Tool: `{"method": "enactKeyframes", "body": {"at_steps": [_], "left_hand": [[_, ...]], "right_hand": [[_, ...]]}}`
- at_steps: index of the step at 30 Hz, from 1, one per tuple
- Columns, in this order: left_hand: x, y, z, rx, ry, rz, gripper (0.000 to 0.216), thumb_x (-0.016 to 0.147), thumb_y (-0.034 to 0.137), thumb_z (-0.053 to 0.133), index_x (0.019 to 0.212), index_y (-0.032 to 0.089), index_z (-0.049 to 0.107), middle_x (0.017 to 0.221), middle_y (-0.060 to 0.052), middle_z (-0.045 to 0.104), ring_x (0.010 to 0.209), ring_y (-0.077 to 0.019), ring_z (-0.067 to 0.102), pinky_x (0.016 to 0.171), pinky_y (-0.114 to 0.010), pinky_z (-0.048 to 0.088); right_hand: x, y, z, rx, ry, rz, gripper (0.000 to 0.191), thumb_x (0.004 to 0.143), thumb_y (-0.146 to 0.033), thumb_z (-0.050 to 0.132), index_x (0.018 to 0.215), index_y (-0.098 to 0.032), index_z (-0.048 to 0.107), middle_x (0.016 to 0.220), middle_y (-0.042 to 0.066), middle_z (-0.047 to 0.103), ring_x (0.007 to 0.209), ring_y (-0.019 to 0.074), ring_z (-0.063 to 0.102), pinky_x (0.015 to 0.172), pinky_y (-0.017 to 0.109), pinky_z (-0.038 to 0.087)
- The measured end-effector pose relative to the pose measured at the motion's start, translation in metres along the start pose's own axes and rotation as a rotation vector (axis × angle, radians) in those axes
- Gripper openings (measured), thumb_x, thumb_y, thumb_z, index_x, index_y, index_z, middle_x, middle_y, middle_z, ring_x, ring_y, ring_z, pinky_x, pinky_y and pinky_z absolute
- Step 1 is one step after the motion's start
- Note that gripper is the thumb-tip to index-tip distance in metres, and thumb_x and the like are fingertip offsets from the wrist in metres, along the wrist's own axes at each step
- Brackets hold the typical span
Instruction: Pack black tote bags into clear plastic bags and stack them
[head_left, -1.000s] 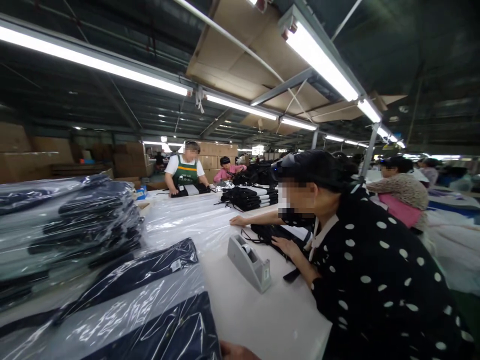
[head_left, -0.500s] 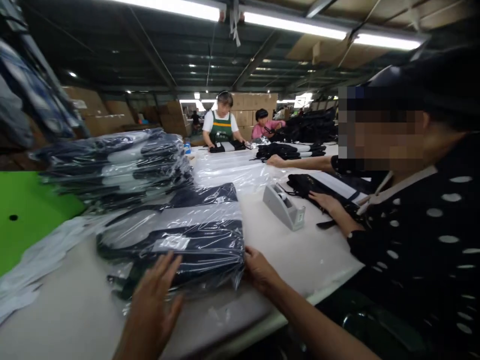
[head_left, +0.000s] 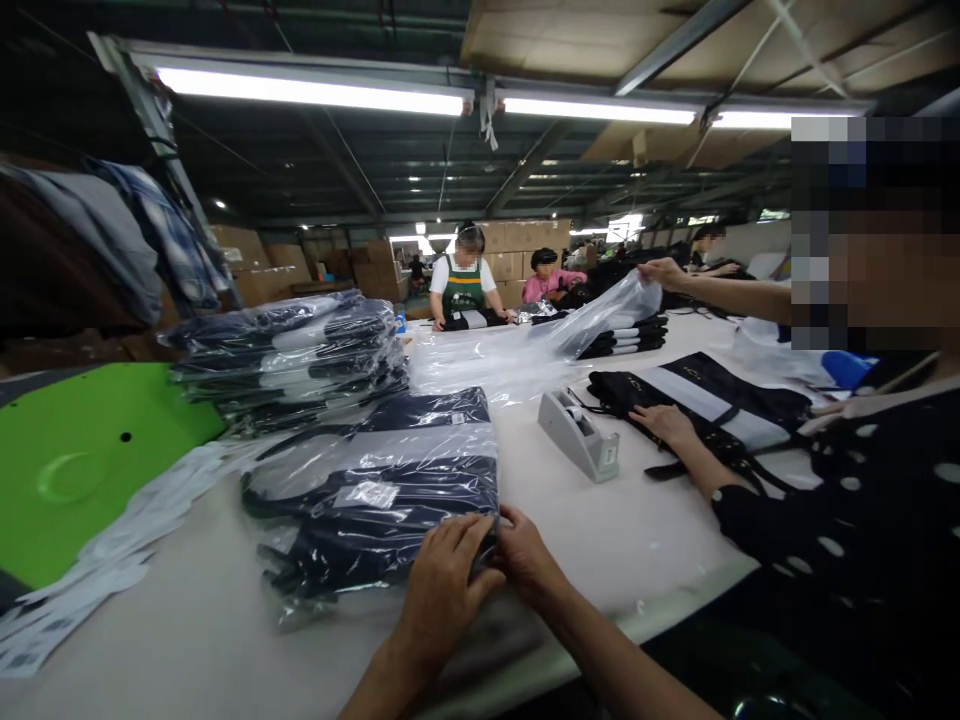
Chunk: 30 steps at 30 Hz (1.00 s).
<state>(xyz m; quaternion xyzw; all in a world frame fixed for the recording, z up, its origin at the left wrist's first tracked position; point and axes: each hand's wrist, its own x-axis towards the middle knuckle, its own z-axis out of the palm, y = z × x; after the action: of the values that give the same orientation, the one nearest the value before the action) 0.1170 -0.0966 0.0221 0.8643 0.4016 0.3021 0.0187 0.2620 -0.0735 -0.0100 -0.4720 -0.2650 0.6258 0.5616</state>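
Observation:
A dark navy folded garment with a grey-white band lies flat inside a clear plastic bag [head_left: 375, 535] on the table before me. My left hand [head_left: 450, 570] is at the near right corner of this bag, its fingers curled over the plastic and its thumb beneath them. Right beside it, my right hand [head_left: 529, 555] pinches the bag's right edge. The fingertips of both hands are close together and partly hidden. A white label [head_left: 367, 494] shows through the plastic.
Behind on the left is a stack of bagged garments [head_left: 300, 350]. A grey tape dispenser [head_left: 577, 435] stands right of my bag. A co-worker's hand [head_left: 664, 425] rests on a black garment [head_left: 720, 400]; the other lifts clear plastic [head_left: 600, 310]. White label strips [head_left: 142, 510] lie left, by a green panel [head_left: 82, 450].
My left hand has moved right across the bag to its corner, beside my right hand. The co-worker's far hand has raised a clear plastic sheet. My view has shifted.

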Motion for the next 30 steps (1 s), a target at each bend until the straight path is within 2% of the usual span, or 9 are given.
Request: {"method": "enactKeyframes", "body": {"at_steps": [4,7,13,16,18,22,24,28,30], "left_hand": [[0.002,-0.011,-0.016,-0.157,-0.147,-0.007,0.059,0.083,0.014,0.071,0.138,0.027,0.05,0.136,-0.005,0.062,0.124,-0.0229,0.057,0.107,-0.042,0.048],[0.009,-0.013,-0.017,-0.066,-0.173,0.031,0.052,0.085,0.011,0.066,0.133,0.028,0.054,0.13,-0.004,0.065,0.117,-0.0234,0.06,0.101,-0.043,0.051],[0.017,-0.019,0.008,0.254,0.033,0.266,0.029,0.093,0.014,0.057,0.12,0.021,0.059,0.121,-0.007,0.065,0.107,-0.0246,0.06,0.089,-0.04,0.049],[0.015,-0.027,0.019,0.288,0.087,0.358,0.011,0.097,0.019,0.052,0.101,0.02,0.063,0.1,-0.005,0.065,0.092,-0.0211,0.058,0.081,-0.036,0.046],[0.012,-0.033,0.024,0.286,0.095,0.34,0.012,0.098,0.021,0.051,0.095,0.02,0.063,0.094,-0.004,0.063,0.084,-0.0204,0.055,0.075,-0.034,0.045],[0.006,-0.044,0.03,0.267,0.108,0.271,0.015,0.099,0.019,0.049,0.092,0.019,0.063,0.098,-0.005,0.064,0.084,-0.0204,0.053,0.074,-0.033,0.044],[0.003,-0.049,0.032,0.254,0.104,0.248,0.015,0.099,0.019,0.049,0.091,0.019,0.062,0.098,-0.005,0.064,0.084,-0.0203,0.054,0.074,-0.033,0.045],[-0.005,-0.05,0.031,0.235,0.072,0.239,0.014,0.099,0.02,0.05,0.097,0.019,0.064,0.101,-0.005,0.067,0.086,-0.0202,0.057,0.075,-0.033,0.048],[-0.014,-0.045,0.027,0.249,0.073,0.248,0.02,0.1,0.02,0.046,0.108,0.017,0.064,0.112,-0.007,0.067,0.1,-0.021,0.06,0.086,-0.035,0.049]], "right_hand": [[-0.003,-0.002,-0.005,-0.003,-0.047,0.05,0.069,0.055,-0.029,0.08,0.119,-0.016,0.058,0.071,-0.001,0.07,0.056,0.0142,0.06,0.051,0.022,0.045],[-0.006,-0.004,-0.008,0.008,-0.077,0.07,0.068,0.056,-0.029,0.082,0.118,-0.017,0.058,0.08,0.001,0.072,0.063,0.0155,0.064,0.055,0.023,0.048],[-0.014,-0.005,-0.007,0.03,-0.064,0.015,0.079,0.051,-0.022,0.086,0.123,-0.018,0.053,0.088,0.003,0.074,0.071,0.0194,0.069,0.058,0.025,0.052],[-0.015,-0.004,-0.008,0.007,-0.056,-0.002,0.079,0.053,-0.022,0.086,0.124,-0.017,0.052,0.088,0.004,0.074,0.073,0.0214,0.07,0.058,0.026,0.053],[-0.016,-0.005,-0.012,0.008,-0.071,0.008,0.08,0.055,-0.02,0.086,0.125,-0.017,0.05,0.089,0.004,0.074,0.076,0.0218,0.07,0.062,0.027,0.056],[-0.019,-0.011,-0.021,0.111,-0.241,0.095,0.086,0.061,-0.018,0.088,0.134,-0.016,0.043,0.096,0.006,0.074,0.086,0.0196,0.071,0.084,0.033,0.057],[-0.019,-0.013,-0.021,0.145,-0.266,0.127,0.088,0.064,-0.021,0.089,0.137,-0.017,0.04,0.1,0.007,0.073,0.087,0.0186,0.072,0.088,0.034,0.057],[-0.016,-0.01,-0.015,0.001,-0.157,0.105,0.087,0.061,-0.026,0.094,0.132,-0.014,0.045,0.095,0.007,0.073,0.082,0.0199,0.071,0.078,0.033,0.059],[-0.014,-0.007,-0.012,-0.056,-0.14,0.095,0.087,0.058,-0.025,0.095,0.13,-0.013,0.047,0.088,0.006,0.073,0.079,0.0203,0.071,0.075,0.032,0.058]]}}
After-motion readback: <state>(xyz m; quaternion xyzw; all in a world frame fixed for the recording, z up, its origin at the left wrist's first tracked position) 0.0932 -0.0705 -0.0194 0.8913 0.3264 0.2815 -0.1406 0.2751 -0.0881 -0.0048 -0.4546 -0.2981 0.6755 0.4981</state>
